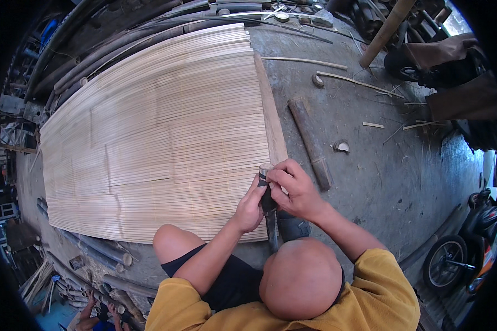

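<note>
Bare and round, a bent knee is big at the bottom, with a yellow shirt around it. Take the two hands as the middle of the clock. The left hand is curled around a tool from the 8 o'clock side. The right hand pinches its black wrap from the 3 o'clock side, finger and thumb close together.

The tool is right between the hands. Its pale round end points to 12 o'clock. A long dark part, maybe a blade, runs to 6 o'clock and gets lost by the knee.

I think the tool is hard and stiff, a bit heavy, and not easy to break. The pale end may be slippery, but the wrap looks soft and good to grip. The best place to hold is the wrap. Fingers should stay off the dark part, as it may be sharp; I cannot see its edge.

Further out, a big mat of thin sticks fills 9 to 11 o'clock. A flat board lies along its side at 12. A brown bamboo tube lies on the floor at 1, and a motorbike stands near 4. Far off at 8 is another person's hand.
</note>
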Tool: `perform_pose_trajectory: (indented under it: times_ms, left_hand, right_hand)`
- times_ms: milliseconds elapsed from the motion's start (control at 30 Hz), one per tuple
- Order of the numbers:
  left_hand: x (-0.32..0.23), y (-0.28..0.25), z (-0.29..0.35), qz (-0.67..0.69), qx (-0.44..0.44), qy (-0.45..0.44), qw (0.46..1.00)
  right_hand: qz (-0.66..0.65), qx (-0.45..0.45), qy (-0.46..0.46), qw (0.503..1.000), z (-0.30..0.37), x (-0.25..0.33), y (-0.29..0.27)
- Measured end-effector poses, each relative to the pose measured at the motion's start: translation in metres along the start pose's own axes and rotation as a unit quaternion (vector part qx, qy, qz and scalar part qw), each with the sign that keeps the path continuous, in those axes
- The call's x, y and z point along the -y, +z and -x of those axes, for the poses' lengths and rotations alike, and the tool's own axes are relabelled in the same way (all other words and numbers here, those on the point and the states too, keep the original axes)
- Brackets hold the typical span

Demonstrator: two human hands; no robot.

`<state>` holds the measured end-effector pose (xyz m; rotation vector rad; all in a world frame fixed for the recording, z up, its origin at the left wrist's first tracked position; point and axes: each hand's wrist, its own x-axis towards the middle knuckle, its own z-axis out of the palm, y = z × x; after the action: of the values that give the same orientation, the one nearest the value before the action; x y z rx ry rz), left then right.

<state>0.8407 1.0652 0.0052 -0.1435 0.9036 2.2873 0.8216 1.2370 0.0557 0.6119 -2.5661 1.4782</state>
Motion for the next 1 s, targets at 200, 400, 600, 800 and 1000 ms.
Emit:
perform_pose_trajectory:
  times_ms: [200,400,600,800,1000]
  left_hand:
    - [-0.003,0.001,-0.003,-0.089,-0.010,0.008,0.996]
    - [0.001,0.024,-0.008,-0.172,-0.136,0.179,0.959]
    - [0.009,0.001,-0.015,-0.217,-0.191,0.243,0.926]
    - [0.006,-0.004,-0.016,-0.264,-0.178,0.213,0.923]
    - [0.017,-0.017,-0.025,-0.346,-0.177,0.260,0.884]
  right_hand:
    - [-0.003,0.011,-0.011,1.000,-0.004,-0.002,-0.007]
    - [0.070,-0.079,-0.058,0.993,0.007,-0.015,0.012]
    - [0.024,-0.040,-0.028,0.998,-0.003,-0.018,0.015]
    - [-0.059,0.057,0.130,0.988,-0.019,-0.004,-0.012]
    - [-0.116,0.089,0.204,0.968,-0.003,0.020,-0.009]
